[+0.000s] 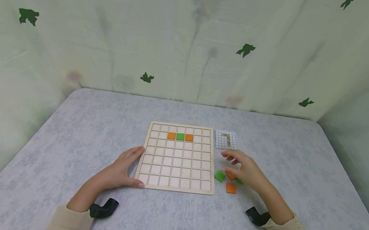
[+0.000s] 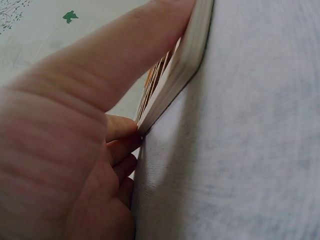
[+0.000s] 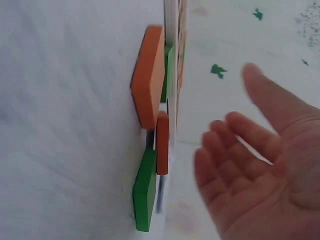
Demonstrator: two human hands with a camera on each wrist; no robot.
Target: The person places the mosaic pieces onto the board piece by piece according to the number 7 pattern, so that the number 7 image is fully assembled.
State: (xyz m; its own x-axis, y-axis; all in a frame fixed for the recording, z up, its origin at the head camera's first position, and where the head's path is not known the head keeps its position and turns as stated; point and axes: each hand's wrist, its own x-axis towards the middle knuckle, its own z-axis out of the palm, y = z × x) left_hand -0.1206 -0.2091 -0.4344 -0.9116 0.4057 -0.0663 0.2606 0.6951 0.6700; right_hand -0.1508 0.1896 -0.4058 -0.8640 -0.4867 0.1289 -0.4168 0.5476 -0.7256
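A wooden grid board (image 1: 177, 162) lies flat, with an orange, a green (image 1: 180, 137) and another orange tile side by side in its second row from the far edge. My left hand (image 1: 120, 168) rests at its near left corner, fingertips touching the left edge and thumb on the front rim. My right hand (image 1: 247, 171) hovers just right of the board with loosely bent fingers and nothing between them. Below it are loose square tiles: a green tile (image 1: 220, 176), an orange tile (image 1: 231, 188), a second orange tile (image 3: 162, 142) and a second green tile (image 3: 144, 192), partly covered in the head view.
A small printed pattern card (image 1: 226, 139) with a coloured grid lies beside the board's far right corner. The grey table (image 1: 103, 122) meets a pale curtain (image 1: 190, 56) with green leaf shapes behind it. A black wrist device (image 1: 104, 208) sits on each wrist.
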